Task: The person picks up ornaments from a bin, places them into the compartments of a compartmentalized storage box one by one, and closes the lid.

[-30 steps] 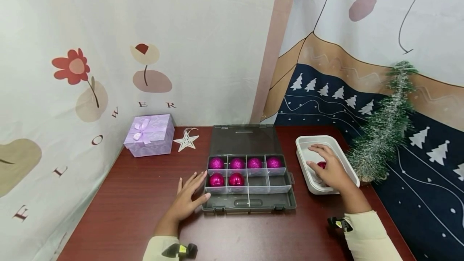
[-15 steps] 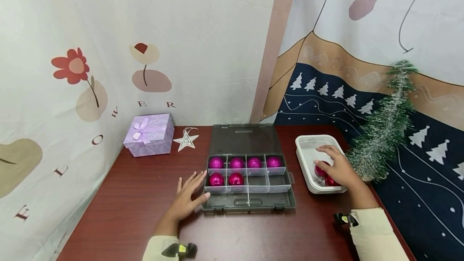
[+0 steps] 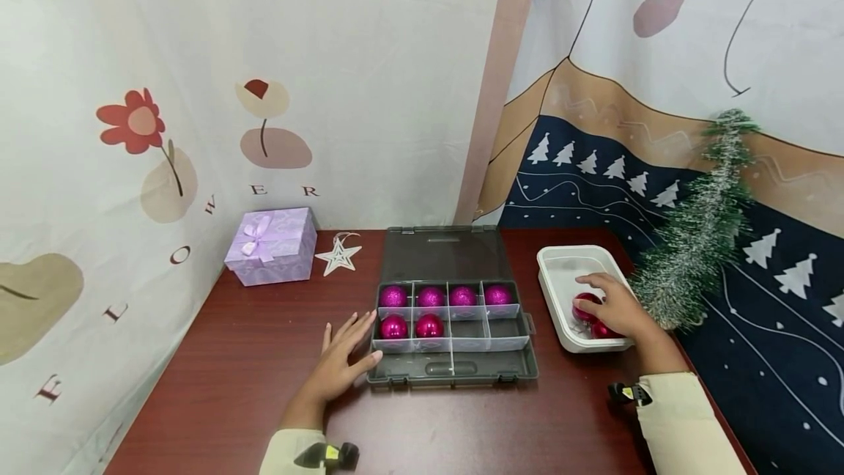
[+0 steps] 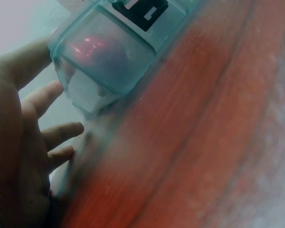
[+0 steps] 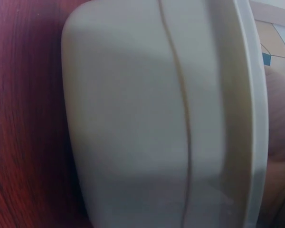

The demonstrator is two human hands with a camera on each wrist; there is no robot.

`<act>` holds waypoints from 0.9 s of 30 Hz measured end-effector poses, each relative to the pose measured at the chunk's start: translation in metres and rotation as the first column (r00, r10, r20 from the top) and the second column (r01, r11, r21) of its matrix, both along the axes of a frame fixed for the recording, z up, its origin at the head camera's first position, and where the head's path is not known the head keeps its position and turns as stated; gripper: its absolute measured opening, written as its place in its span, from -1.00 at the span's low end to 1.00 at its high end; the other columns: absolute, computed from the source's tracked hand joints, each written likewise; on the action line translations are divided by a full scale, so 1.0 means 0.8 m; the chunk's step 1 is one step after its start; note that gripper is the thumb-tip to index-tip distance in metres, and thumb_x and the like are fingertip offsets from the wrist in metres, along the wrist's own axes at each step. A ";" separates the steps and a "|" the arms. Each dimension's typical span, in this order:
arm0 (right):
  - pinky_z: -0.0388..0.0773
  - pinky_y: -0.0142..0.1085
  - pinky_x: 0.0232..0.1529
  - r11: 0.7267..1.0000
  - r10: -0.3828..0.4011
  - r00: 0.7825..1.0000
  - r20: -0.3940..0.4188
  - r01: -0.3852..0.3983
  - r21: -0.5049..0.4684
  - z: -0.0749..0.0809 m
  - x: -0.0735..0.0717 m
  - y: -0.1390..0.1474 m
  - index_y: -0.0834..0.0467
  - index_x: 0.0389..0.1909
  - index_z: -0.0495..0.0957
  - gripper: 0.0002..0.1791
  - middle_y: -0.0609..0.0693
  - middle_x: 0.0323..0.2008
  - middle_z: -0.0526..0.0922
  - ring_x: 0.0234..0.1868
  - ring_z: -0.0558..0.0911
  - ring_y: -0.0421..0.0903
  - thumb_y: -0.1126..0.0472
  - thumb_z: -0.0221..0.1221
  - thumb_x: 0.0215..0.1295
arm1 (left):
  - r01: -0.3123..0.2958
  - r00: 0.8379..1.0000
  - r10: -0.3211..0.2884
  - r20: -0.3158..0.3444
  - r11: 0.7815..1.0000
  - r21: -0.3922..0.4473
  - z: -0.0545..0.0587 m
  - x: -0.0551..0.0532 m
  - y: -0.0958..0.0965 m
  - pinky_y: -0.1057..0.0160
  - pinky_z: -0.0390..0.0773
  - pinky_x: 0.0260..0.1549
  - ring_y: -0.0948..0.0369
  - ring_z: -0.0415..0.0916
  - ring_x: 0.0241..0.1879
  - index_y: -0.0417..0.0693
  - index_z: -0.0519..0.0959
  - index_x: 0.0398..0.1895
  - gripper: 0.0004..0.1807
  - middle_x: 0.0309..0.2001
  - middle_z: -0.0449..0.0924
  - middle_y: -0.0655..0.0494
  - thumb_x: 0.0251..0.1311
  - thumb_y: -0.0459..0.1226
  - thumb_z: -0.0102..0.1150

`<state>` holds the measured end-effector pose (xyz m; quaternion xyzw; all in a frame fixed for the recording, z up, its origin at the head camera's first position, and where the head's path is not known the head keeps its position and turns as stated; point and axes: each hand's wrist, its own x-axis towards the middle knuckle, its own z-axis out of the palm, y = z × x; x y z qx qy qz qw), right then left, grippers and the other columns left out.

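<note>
A dark translucent compartment box (image 3: pixel 491 365) lies with its lid folded back. Its back row holds several glittery magenta baubles (image 3: pixel 464 295); two shiny magenta baubles (image 3: pixel 394 327) sit in the row in front. My left hand (image 3: pixel 339 365) rests spread against the box's left side; the left wrist view shows its fingers (image 4: pixel 64 133) at a box corner. My right hand (image 3: pixel 616 306) reaches into a white tray (image 3: pixel 549 277), thumb and fingers spread over a shiny red bauble (image 3: pixel 585 305), with no firm grip visible. Another red bauble (image 3: pixel 601 330) lies partly under the hand.
At the back left stand a lilac gift box (image 3: pixel 273 246) and a white star ornament (image 3: pixel 339 256). A small frosted Christmas tree (image 3: pixel 699 240) rises just right of the tray. The tray's outer wall (image 5: pixel 133 114) fills much of the right wrist view.
My right hand has shifted right and lowered over the red baubles in the tray, uncovering more of them. The left hand has stayed against the box.
</note>
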<state>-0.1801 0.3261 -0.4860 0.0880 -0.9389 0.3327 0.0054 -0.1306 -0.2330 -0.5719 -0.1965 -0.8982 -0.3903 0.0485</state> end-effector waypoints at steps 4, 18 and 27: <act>0.56 0.43 0.32 1.000 0.009 1.000 0.015 -0.009 0.023 -0.002 -0.001 0.002 0.43 0.30 0.58 -0.48 0.53 0.32 0.56 0.32 0.56 0.53 0.28 0.40 0.42 | 0.000 1.000 0.000 -0.005 1.000 -0.001 0.002 0.000 0.000 -0.73 -0.40 0.49 -0.37 0.16 0.67 0.09 0.33 0.71 -0.16 0.64 0.37 -0.19 0.40 0.00 0.33; 0.59 0.38 0.27 0.998 0.018 0.999 0.044 -0.020 0.064 -0.008 -0.005 0.008 0.42 0.22 0.63 -0.51 0.51 0.20 0.64 0.19 0.65 0.45 0.29 0.46 0.35 | -0.004 1.000 0.004 -0.014 1.000 -0.006 0.002 0.000 0.001 -0.73 -0.40 0.49 -0.38 0.16 0.67 0.07 0.33 0.70 -0.16 0.64 0.37 -0.20 0.40 0.01 0.32; 0.62 0.36 0.25 0.998 0.007 0.999 0.046 -0.010 0.067 -0.010 -0.005 0.008 0.41 0.25 0.61 -0.53 0.52 0.23 0.62 0.20 0.67 0.47 0.30 0.40 0.42 | -0.004 1.000 0.004 -0.011 1.000 -0.003 0.003 0.002 0.001 -0.73 -0.40 0.49 -0.39 0.16 0.66 0.06 0.33 0.70 -0.17 0.64 0.37 -0.22 0.40 0.00 0.32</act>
